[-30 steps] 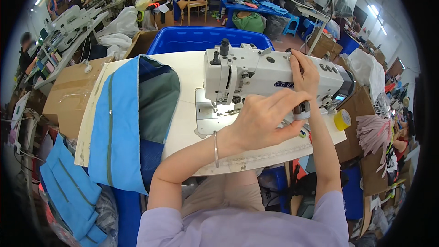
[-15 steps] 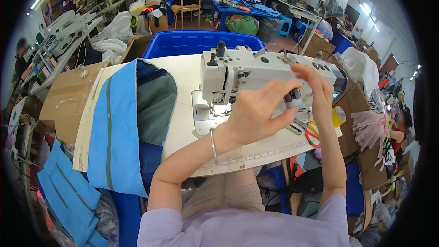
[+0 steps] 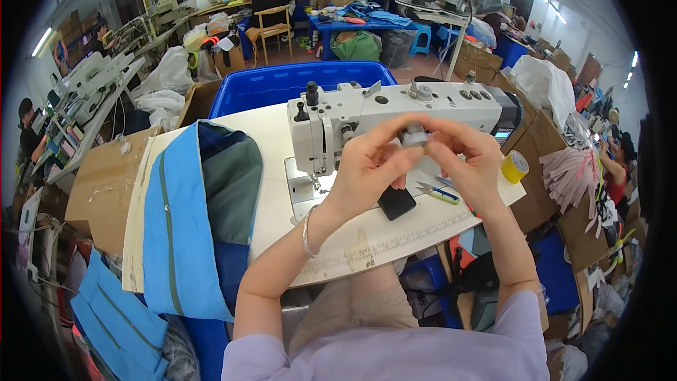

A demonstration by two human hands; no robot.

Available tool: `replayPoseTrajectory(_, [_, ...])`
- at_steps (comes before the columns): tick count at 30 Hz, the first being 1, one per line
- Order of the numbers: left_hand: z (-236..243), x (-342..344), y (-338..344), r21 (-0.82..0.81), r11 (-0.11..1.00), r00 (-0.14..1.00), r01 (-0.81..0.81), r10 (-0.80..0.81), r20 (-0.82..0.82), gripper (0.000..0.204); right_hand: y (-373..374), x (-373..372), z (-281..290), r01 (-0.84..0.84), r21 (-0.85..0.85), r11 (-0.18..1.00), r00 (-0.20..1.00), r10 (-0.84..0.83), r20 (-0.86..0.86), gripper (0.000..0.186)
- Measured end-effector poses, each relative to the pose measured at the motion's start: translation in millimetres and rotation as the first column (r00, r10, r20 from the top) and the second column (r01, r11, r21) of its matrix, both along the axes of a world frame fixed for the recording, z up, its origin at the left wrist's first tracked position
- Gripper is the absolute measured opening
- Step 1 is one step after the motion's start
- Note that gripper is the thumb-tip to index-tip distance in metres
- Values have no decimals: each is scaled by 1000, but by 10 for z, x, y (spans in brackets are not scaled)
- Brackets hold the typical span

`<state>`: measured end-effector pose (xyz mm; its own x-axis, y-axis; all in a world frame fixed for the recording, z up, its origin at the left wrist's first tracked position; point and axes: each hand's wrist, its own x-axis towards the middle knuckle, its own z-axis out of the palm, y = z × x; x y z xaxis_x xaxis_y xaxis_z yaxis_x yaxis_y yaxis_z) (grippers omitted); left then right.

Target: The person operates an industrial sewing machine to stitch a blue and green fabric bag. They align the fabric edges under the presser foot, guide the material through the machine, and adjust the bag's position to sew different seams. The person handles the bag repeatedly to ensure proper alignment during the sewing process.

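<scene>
One small grey-and-white cylinder (image 3: 414, 137), blurred, pinched in curled left hand (image 3: 361, 171); right hand (image 3: 471, 162) half-curled beside it, hold uncertain; white metal sewing machine (image 3: 451, 104) behind.

I count: left hand (image 3: 361, 173) 1 | right hand (image 3: 471, 156) 1 | small blurred cylinder (image 3: 415, 137) 1 | nearest sewing machine (image 3: 395, 103) 1 | green-handled snips (image 3: 440, 194) 1 | black slab (image 3: 397, 203) 1 | yellow roll (image 3: 515, 167) 1
</scene>
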<state>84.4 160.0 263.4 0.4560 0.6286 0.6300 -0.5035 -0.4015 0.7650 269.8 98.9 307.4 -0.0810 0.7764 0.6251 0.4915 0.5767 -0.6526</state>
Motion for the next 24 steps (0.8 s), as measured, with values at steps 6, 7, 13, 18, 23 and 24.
replayPoseTrajectory(6, [-10, 20, 46, -152, 980, 991, 130, -125, 39, 39, 40, -45, -45, 35, -30, 999, 994, -38, -104, 18])
replayPoseTrajectory(7, [-3, 16, 54, -205, 963, 984, 177, -169, 55, 41, 32, -32, -45, 55, -26, 998, 992, -57, -110, 16])
replayPoseTrajectory(13, [-37, 35, 131, -435, 793, 898, 426, -314, 307, 48, 17, -65, -51, 107, -2, 994, 994, -107, -10, 10])
replayPoseTrajectory(18, [-84, 26, 165, -416, 750, 854, 514, -399, 335, 46, 108, 20, -40, 142, 41, 989, 987, -139, -85, 9])
replayPoseTrajectory(23, [-77, 60, 126, -461, 764, 883, 452, -456, 110, 41, 179, 59, 130, 61, 85, 995, 997, -56, -56, 10])
replayPoseTrajectory(24, [-82, 64, 111, -435, 787, 885, 437, -463, 51, 39, 181, 55, 143, 44, 76, 996, 999, -43, -10, 10])
